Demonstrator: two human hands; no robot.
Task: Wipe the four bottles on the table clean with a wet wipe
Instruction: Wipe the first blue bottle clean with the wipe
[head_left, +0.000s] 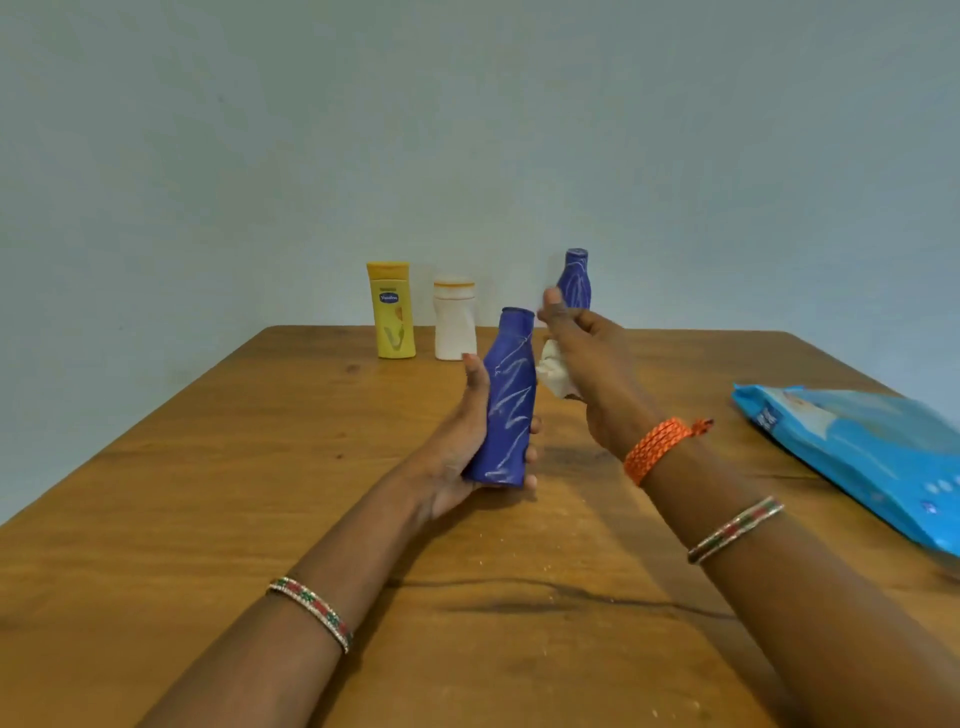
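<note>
In the head view, a dark blue waisted plastic bottle streaked with white smears is held tilted above the middle of the brown wooden desk, its lower body gripped by the left hand with the fingers curled round it and the thumb laid up its side. Just beside its neck, a crumpled white wet wipe is pinched in the right hand, whose fingers are closed on the wad; whether the wipe is touching the bottle cannot be told. Along the far edge of the desk three more bottles are stood upright: a yellow flat-sided plastic lotion bottle, a white squat plastic bottle with an orange-rimmed cap just beside it, and a second dark blue smeared plastic bottle, partly hidden behind the right hand. A light blue soft wipes packet is laid near the right edge. The wiping is judged to be at an early stage, since the smears are seen over the whole held bottle. A slip could be caused by moisture on the smooth plastic under the one-handed grip, and the far blue bottle could be knocked over by the right hand working close in front of it.
</note>
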